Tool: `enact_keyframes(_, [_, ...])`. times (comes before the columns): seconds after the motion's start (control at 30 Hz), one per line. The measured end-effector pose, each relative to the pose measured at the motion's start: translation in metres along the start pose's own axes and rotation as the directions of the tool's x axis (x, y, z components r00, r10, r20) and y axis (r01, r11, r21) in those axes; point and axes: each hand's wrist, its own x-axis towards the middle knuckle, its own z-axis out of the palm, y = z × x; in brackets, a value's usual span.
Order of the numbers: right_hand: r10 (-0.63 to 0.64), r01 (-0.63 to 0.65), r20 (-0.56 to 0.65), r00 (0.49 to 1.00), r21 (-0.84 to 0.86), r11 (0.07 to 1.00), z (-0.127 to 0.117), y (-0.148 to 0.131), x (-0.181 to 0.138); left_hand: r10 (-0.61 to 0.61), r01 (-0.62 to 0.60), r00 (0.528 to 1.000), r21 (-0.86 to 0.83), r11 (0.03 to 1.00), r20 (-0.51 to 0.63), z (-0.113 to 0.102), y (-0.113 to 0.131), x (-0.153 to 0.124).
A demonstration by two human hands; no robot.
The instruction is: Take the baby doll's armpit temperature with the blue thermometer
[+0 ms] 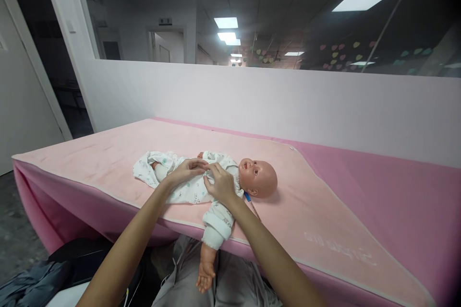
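Observation:
A baby doll (257, 177) in a white printed garment (187, 191) lies on its back on a pink blanket (108, 163), head to the right. One doll arm (209, 254) hangs over the near edge. My left hand (185, 171) and my right hand (220, 183) rest on the doll's chest. Both pinch the garment's front with bent fingers, fingertips close together.
The blanket covers a long table in darker pink cloth (396, 192). A white half wall (252, 100) with a glass pane above runs behind it. An open doorway (54, 57) is at the left. Dark bags and grey cloth (36, 283) lie on the floor below.

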Motion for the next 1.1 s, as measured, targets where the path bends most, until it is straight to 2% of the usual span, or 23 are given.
enact_keyframes(0.1, [-0.006,0.009,0.022,1.000,-0.128,0.992,0.003,-0.001,-0.001,0.043,-0.026,0.985,0.102,0.994,-0.168,-0.002,0.000,-0.005])
enact_keyframes(0.17, [-0.057,0.071,0.063,0.996,-0.238,0.969,0.006,-0.004,-0.001,0.046,-0.006,0.965,0.152,0.988,-0.259,-0.005,0.000,-0.012])
enact_keyframes(0.23, [-0.131,0.172,0.148,0.980,-0.310,0.935,0.009,-0.009,-0.001,0.041,0.015,0.960,0.194,0.981,-0.278,-0.006,0.000,-0.022])
enact_keyframes(0.3, [-0.163,0.240,0.243,0.956,-0.331,0.912,0.009,-0.015,0.001,0.053,0.016,0.968,0.273,0.962,-0.246,-0.004,0.000,-0.035])
enact_keyframes(0.4, [-0.106,0.210,0.304,0.947,-0.334,0.919,0.009,-0.024,0.008,0.153,-0.035,0.962,0.454,0.890,-0.225,0.005,-0.003,-0.052])
enact_keyframes(0.5, [-0.047,0.145,0.303,0.952,-0.308,0.940,0.011,-0.031,0.015,0.279,-0.064,0.916,0.582,0.811,-0.287,0.013,-0.007,-0.061])
enact_keyframes(0.57, [-0.032,0.117,0.298,0.954,-0.273,0.955,0.014,-0.033,0.018,0.317,-0.060,0.892,0.610,0.790,-0.322,0.015,-0.010,-0.063])
enact_keyframes(0.83, [0.040,-0.026,0.175,0.984,-0.086,0.996,0.025,-0.026,0.012,0.330,-0.055,0.877,0.609,0.792,-0.349,0.014,-0.013,-0.065])
enact_keyframes(1.1, [0.077,-0.077,0.115,0.990,-0.006,0.997,0.030,-0.022,0.011,0.384,-0.023,0.855,0.714,0.700,-0.349,0.015,-0.016,-0.065])
